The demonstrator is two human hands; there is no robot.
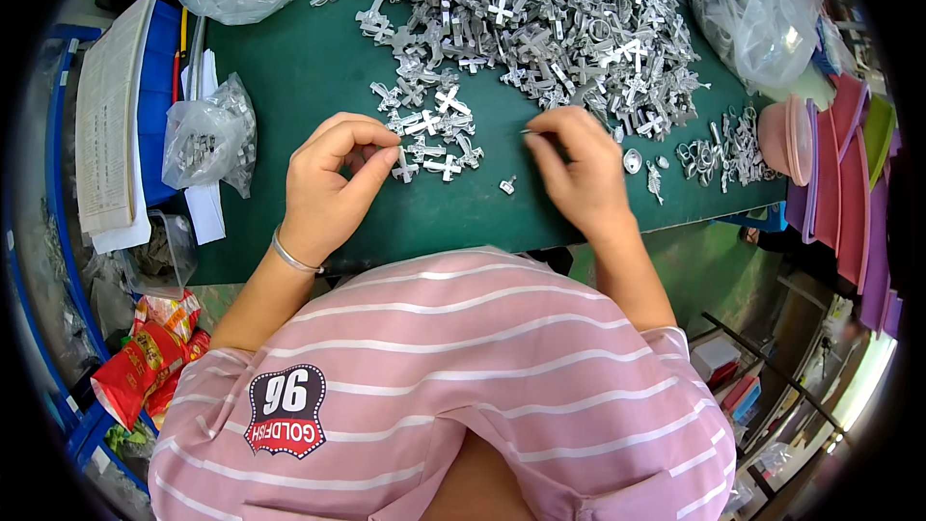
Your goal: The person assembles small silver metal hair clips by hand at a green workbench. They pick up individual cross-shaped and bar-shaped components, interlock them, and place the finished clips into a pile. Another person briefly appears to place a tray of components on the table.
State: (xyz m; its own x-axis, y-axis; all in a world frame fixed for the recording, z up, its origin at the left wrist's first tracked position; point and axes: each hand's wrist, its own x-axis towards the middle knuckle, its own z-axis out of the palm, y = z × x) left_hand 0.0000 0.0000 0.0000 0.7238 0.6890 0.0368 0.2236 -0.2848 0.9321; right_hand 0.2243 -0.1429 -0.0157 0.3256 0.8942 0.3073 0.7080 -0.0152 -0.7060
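My left hand rests by a small group of silver metal cross pieces on the green table, its thumb and forefinger pinched together. One cross piece lies right at those fingertips; whether it is gripped is unclear. My right hand is also pinched, and a tiny thin bit pokes out at its fingertips, too small to name. Between the two hands sits a single small silver piece. Beyond them spreads a large heap of similar silver cross-shaped pieces.
Clear plastic bags flank the heap. Right of my right hand lie a round metal piece and a pile of small rings and clasps, beside stacked plastic bins. A bag of parts and papers sit at left.
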